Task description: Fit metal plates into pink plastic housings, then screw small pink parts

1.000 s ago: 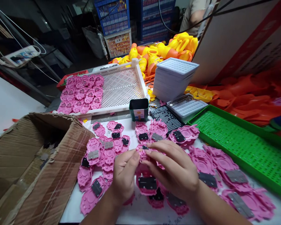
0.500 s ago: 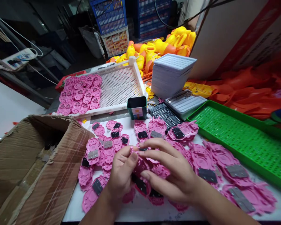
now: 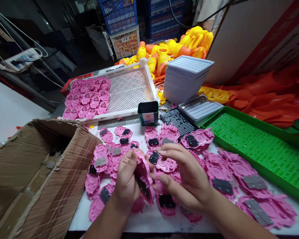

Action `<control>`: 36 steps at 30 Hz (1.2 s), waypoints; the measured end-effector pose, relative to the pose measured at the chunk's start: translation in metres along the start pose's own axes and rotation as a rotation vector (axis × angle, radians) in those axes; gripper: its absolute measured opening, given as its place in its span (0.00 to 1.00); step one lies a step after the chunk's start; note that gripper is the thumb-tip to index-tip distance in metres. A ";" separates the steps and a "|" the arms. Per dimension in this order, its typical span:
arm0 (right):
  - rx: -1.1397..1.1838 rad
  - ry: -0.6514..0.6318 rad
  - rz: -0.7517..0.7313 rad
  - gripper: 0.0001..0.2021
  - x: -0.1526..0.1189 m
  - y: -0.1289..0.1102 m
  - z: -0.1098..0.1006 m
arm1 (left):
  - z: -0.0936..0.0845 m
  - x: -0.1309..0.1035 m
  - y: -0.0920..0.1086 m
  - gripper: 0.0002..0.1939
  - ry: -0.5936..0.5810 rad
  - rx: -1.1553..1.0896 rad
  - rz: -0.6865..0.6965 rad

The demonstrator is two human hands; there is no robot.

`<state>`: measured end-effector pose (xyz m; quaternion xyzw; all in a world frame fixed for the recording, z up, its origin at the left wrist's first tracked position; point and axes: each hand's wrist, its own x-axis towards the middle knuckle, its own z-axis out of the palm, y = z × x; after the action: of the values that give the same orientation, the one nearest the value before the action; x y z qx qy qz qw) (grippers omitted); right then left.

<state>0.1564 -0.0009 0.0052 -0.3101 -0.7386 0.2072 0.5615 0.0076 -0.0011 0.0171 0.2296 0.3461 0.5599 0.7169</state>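
My left hand [image 3: 128, 179] is wrapped round a pink plastic shell [image 3: 144, 176], which stands tilted nearly on edge above the table. A dark plate shows on the shell's lower part. To its right, my right hand [image 3: 183, 176] is spread, thumb and fingers apart, with nothing visible between them. Below and around both hands lie several similar pink shells [image 3: 166, 164], many with a black or grey plate fitted, such as the black plate [image 3: 166, 200]. Some shells under my hands are partly hidden.
An open cardboard box [image 3: 47, 179] stands at left. Behind are a white tray [image 3: 129, 111] with rows of pink pieces [image 3: 86, 98], a dark green cup [image 3: 148, 114] and stacked white trays [image 3: 185, 79]. A green tray [image 3: 261, 152] lies right; yellow-orange parts [image 3: 173, 48] are piled behind.
My left hand has turned the pink shell onto its edge. My right hand has come away from it, slightly to the right, and its fingers have spread.
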 end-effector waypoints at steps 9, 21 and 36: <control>-0.634 -0.342 -0.323 0.06 0.007 -0.007 0.016 | -0.002 0.023 0.010 0.12 0.213 0.173 0.192; -0.555 -0.764 0.086 0.12 0.064 0.005 0.002 | -0.028 0.024 0.018 0.12 0.295 0.476 0.598; -0.712 -1.052 0.215 0.09 0.089 0.077 0.020 | -0.036 0.031 0.017 0.12 0.173 1.811 0.517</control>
<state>0.1386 0.1168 0.0113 -0.4068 -0.9036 0.1289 -0.0366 -0.0261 0.0308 -0.0014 0.7261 0.6396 0.2350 0.0914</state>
